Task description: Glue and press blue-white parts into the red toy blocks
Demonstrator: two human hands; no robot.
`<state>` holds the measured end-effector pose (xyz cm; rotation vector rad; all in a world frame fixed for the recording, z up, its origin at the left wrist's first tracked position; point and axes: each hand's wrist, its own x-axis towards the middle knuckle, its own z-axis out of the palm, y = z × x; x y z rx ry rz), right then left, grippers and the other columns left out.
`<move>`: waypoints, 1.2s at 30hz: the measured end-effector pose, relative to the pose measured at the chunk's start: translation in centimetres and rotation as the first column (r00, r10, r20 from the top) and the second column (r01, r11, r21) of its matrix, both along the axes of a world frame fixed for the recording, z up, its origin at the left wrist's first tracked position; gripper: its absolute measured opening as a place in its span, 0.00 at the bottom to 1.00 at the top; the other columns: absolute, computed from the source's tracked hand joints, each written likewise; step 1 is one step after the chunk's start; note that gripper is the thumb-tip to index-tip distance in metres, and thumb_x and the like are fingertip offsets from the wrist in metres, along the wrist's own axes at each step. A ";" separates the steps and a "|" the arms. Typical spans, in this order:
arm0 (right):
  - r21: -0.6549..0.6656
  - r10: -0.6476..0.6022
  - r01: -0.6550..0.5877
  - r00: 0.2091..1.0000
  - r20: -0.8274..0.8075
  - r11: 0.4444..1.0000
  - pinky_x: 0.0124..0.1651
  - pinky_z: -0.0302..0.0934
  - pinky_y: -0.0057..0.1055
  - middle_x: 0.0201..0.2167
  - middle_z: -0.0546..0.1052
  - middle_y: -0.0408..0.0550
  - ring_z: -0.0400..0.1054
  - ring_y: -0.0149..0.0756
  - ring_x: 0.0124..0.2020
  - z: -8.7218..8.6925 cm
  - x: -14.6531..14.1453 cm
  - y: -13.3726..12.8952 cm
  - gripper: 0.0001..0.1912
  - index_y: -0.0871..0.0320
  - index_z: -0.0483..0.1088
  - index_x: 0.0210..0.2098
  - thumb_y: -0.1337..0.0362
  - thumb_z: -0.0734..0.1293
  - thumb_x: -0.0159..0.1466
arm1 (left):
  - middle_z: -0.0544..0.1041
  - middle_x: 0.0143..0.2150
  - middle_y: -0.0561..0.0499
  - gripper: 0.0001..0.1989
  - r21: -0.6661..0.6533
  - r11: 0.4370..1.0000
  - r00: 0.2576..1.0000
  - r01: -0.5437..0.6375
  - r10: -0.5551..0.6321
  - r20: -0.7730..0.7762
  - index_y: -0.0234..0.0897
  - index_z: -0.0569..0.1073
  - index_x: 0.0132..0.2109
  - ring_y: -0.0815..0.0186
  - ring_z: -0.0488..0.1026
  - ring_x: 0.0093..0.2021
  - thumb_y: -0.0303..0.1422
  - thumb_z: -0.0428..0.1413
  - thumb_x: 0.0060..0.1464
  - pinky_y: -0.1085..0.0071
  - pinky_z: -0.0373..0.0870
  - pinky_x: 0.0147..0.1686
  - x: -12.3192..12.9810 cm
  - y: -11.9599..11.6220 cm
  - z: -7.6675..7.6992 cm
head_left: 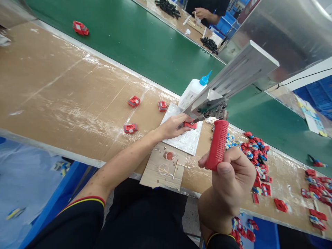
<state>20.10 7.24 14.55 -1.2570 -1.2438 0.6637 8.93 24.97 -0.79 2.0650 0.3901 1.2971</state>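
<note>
My left hand (174, 127) has its fingers closed around a small red plastic part (191, 125) on a metal base plate (188, 141). The tip of a toggle clamp (215, 110) points down at that part and looks to be touching it. My right hand (232, 173) grips the clamp's ribbed red handle (218, 145) at its lower end. Behind the plate stands a white bottle (190, 92) with a blue nozzle. In front, a piece of cardboard (150, 173) carries a small cup of reddish stuff (170, 156) and cotton swabs (175, 168).
Several red and grey parts (130, 128) sit to the left on the bench. A heap of red, blue and yellow parts (256, 148) lies to the right. Beyond runs a green conveyor belt (124, 45); across it a co-worker's hand (202, 13) handles something small. A blue bin (52, 204) stands lower left.
</note>
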 end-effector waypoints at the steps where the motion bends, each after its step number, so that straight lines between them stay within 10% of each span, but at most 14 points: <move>1: 0.002 0.006 -0.006 1.000 0.004 1.000 0.21 0.62 0.31 0.21 0.79 0.44 0.73 0.34 0.19 0.0 0.0 0.0 0.24 0.53 0.65 0.26 0.47 0.76 0.66 | 0.84 0.49 0.40 0.09 0.003 1.000 1.000 0.000 0.000 0.000 0.35 0.77 0.51 0.56 0.83 0.53 0.33 0.63 0.67 0.59 0.81 0.52 0.0 0.0 0.0; 15: 0.003 0.055 -0.055 0.998 0.023 0.998 0.24 0.63 0.30 0.22 0.79 0.41 0.73 0.33 0.22 -1.1 0.5 0.3 0.23 0.54 0.67 0.26 0.49 0.77 0.66 | 0.84 0.49 0.41 0.09 -0.008 1.000 1.000 -0.009 0.009 -0.002 0.36 0.77 0.51 0.56 0.83 0.53 0.30 0.63 0.65 0.59 0.82 0.52 0.1 -0.1 0.0; 28: -0.145 -0.095 0.107 0.992 0.082 0.984 0.29 0.61 0.31 0.19 0.73 0.41 0.68 0.33 0.23 -9.4 1.4 4.6 0.28 0.54 0.66 0.22 0.41 0.76 0.61 | 0.83 0.51 0.40 0.09 -0.123 0.992 0.999 0.018 -0.022 -0.029 0.35 0.77 0.51 0.58 0.83 0.52 0.29 0.63 0.64 0.60 0.81 0.52 -0.2 -0.3 -0.4; 36: -0.079 -0.063 0.067 0.997 0.051 0.995 0.34 0.69 0.32 0.28 0.80 0.47 0.74 0.35 0.29 -7.6 3.1 -2.6 0.22 0.56 0.71 0.26 0.47 0.72 0.69 | 0.81 0.57 0.37 0.20 -0.151 0.988 0.999 0.009 -0.016 -0.049 0.35 0.74 0.59 0.53 0.81 0.58 0.30 0.63 0.62 0.53 0.80 0.59 -0.3 -0.5 0.7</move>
